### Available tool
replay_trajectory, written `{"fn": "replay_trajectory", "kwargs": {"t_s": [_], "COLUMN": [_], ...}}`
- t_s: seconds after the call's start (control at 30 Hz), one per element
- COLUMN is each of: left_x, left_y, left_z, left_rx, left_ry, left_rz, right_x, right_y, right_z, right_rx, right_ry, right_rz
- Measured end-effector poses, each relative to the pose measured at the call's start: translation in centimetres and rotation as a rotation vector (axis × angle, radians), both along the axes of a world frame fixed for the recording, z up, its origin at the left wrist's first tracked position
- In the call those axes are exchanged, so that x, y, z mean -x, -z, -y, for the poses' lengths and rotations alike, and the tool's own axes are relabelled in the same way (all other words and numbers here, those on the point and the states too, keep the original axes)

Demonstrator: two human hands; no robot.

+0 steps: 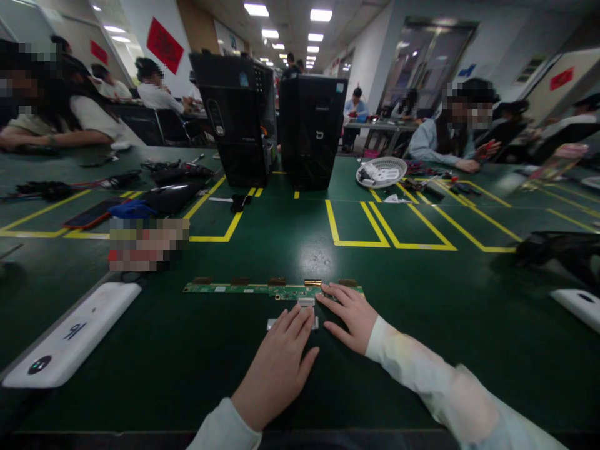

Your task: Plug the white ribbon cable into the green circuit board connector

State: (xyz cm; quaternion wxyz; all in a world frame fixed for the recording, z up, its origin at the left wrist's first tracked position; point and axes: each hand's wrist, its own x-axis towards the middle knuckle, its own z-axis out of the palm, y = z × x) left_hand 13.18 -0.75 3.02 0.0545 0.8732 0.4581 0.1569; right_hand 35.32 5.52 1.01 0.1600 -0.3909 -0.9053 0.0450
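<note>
A long, narrow green circuit board (pixel 248 289) lies across the table in front of me, with several brownish tabs along its far edge. A flat white ribbon cable (pixel 307 302) meets the board's near edge by a connector. My left hand (pixel 284 353) lies palm down with fingers stretched over the cable; a pale end piece (pixel 272 324) shows beside its fingertips. My right hand (pixel 349 315) rests on the right part of the board, fingers spread and touching it, covering some of that end. Neither hand is closed around anything.
Two black computer towers (pixel 307 131) stand at the back of the green table (pixel 210 369). A white device (pixel 75 334) lies to the left, and another white device (pixel 579 306) at the right edge. Beyond are a white basket (pixel 381 172), tools, yellow tape outlines and seated people.
</note>
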Motion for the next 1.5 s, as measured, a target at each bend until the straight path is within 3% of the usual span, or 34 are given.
{"fn": "replay_trajectory", "kwargs": {"t_s": [1.5], "left_x": [0.63], "left_y": [-0.76], "left_z": [-0.67], "left_rx": [0.136], "left_ry": [0.039], "left_rz": [-0.053], "right_x": [-0.16], "right_y": [-0.51], "right_z": [-0.45], "right_rx": [0.009], "right_ry": [-0.034], "right_rz": [-0.018]}}
